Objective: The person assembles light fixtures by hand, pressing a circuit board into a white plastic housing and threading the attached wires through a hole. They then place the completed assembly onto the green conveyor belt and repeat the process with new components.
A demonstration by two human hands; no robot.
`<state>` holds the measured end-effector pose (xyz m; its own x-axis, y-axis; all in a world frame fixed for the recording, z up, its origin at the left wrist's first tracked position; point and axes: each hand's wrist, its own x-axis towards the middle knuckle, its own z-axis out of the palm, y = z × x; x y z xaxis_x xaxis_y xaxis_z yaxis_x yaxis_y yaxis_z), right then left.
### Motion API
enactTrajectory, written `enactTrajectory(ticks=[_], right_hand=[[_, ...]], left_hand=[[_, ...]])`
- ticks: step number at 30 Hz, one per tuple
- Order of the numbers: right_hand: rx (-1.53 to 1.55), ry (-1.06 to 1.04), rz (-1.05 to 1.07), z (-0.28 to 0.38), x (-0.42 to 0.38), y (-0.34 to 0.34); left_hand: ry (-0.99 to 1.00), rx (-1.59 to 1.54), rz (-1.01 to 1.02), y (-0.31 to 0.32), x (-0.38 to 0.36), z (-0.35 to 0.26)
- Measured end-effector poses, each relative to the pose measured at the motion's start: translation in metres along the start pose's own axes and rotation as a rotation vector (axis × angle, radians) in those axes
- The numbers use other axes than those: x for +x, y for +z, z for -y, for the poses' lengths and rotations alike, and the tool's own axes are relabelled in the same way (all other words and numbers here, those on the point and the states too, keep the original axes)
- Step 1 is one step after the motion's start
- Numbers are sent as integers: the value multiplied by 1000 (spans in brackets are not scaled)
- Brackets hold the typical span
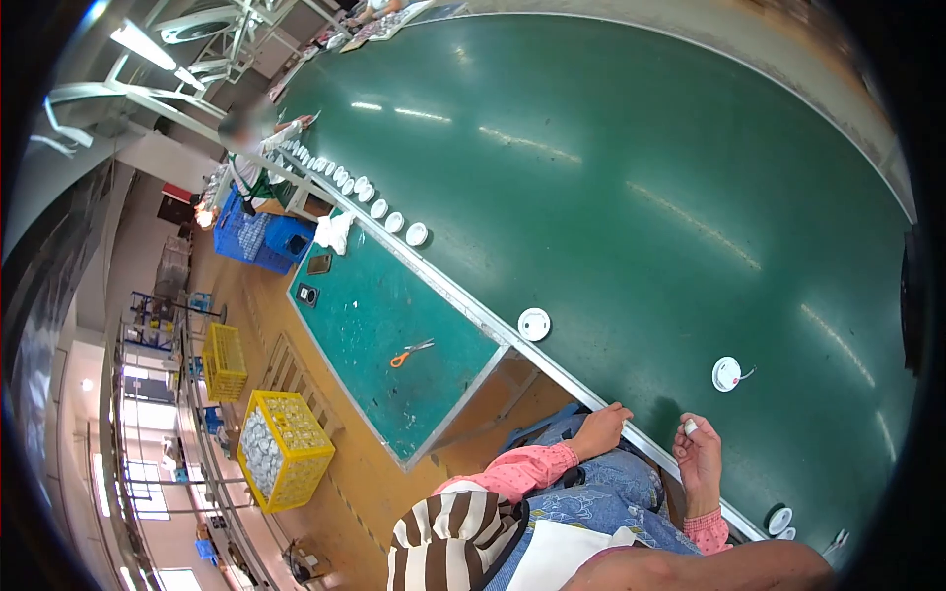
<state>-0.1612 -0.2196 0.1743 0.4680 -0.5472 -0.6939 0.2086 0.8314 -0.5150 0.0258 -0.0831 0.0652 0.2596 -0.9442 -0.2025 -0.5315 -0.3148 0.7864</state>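
Observation:
My left hand point(599, 431) rests at the metal edge of the green belt, its fingers stretched toward the rim and nothing seen in them. My right hand point(698, 458) is raised over the belt edge with fingers curled in; a small white piece or wrap point(691, 426) shows at a fingertip, and what the fingers enclose is hidden. Beyond that hand lies a round white unit point(726, 374) with a short wire sticking out. Another round white unit point(534, 324) sits near the belt edge, farther left. More white units point(779, 520) lie at the lower right, by my right sleeve.
A row of white units point(394, 222) lines the green belt point(591, 197) toward a person point(258, 158). Orange scissors point(409, 354) and a phone point(319, 264) lie on the side table point(365, 335). Yellow crates point(286, 448) stand on the floor. Tweezers-like metal tool point(838, 541) lies lower right.

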Motion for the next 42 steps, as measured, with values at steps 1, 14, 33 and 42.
enactTrajectory(ticks=[1,14,33,42], right_hand=[[-1,7,10,1,1,0],[-62,49,93,13,27,46],[-1636,-1163,281,-34,373,369],[-2084,-1129,237,-68,427,372]], left_hand=[[-14,7,-5,-1,0,-2],[-44,7,-205,-56,18,22],[-247,605,-769,-585,193,329],[-547,868,-803,-728,320,490]])
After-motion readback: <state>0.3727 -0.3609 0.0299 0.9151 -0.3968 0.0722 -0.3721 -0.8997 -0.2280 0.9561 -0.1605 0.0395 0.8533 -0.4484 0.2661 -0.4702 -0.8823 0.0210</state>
